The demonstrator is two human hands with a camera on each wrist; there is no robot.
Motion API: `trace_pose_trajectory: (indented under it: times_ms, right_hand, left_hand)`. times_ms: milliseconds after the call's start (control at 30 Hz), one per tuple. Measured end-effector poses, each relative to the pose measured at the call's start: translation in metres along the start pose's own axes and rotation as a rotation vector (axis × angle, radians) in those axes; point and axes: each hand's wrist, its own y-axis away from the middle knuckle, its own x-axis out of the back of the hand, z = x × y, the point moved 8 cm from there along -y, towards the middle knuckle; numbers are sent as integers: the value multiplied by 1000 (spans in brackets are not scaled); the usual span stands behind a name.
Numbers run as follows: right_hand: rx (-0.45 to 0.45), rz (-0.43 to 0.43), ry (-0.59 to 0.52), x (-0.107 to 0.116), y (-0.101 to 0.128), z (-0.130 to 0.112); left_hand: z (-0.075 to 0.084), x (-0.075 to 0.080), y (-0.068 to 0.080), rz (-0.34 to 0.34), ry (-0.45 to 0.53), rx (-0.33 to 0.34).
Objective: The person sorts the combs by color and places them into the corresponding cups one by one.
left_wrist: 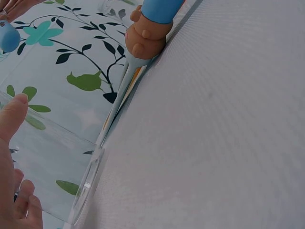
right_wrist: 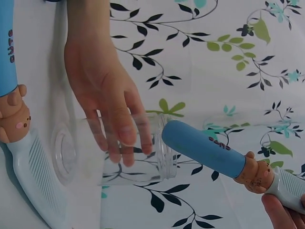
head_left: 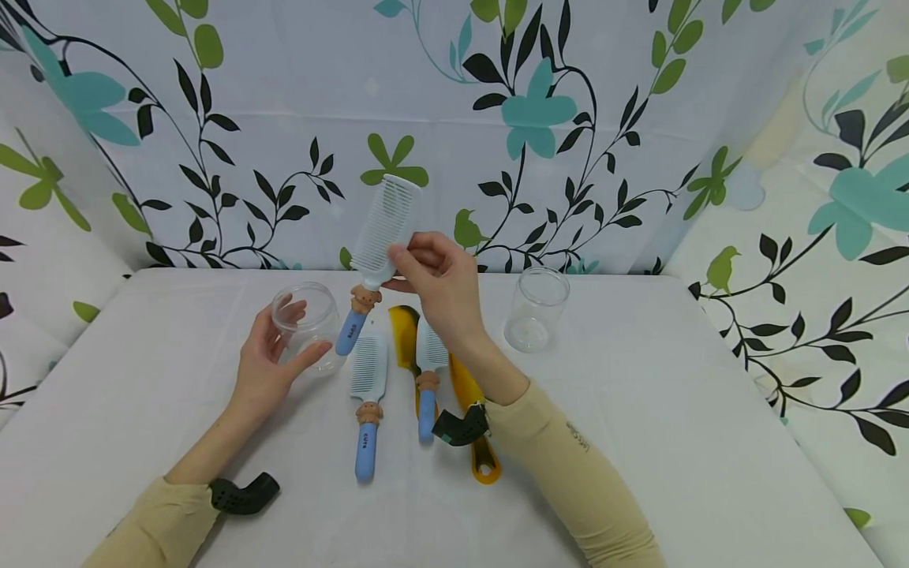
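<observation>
My right hand (head_left: 447, 292) pinches a light-blue comb (head_left: 383, 225) by its toothed head. The comb is tilted, its blue handle with a brown bear figure pointing down to the left. In the right wrist view the handle's end is right at the mouth of a clear jar (right_wrist: 131, 169). My left hand (head_left: 261, 371) grips this jar on the left, thumb on the near side and fingers round the other side. Below the hands, a matching comb (head_left: 368, 371) lies on the table. Another blue-handled comb (head_left: 426, 406) lies beside it, partly behind the right hand.
A yellow comb (head_left: 405, 331) and a second yellow-handled piece (head_left: 465, 383), partly hidden by the right arm, lie among the combs. Another clear jar (head_left: 536, 315) stands right of the right hand. The white table (head_left: 639, 410) meets a leaf-patterned cloth backdrop (head_left: 440, 95).
</observation>
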Motion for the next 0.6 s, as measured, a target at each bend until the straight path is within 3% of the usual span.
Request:
trace_pose_trajectory:
  times_ms: [367, 600]
  right_hand:
    - [111, 54, -88, -2, 4, -3]
    - [122, 47, -77, -6, 6, 3]
  left_hand:
    - [0, 1, 0, 6, -10, 4]
    - [0, 0, 0, 0, 1, -3]
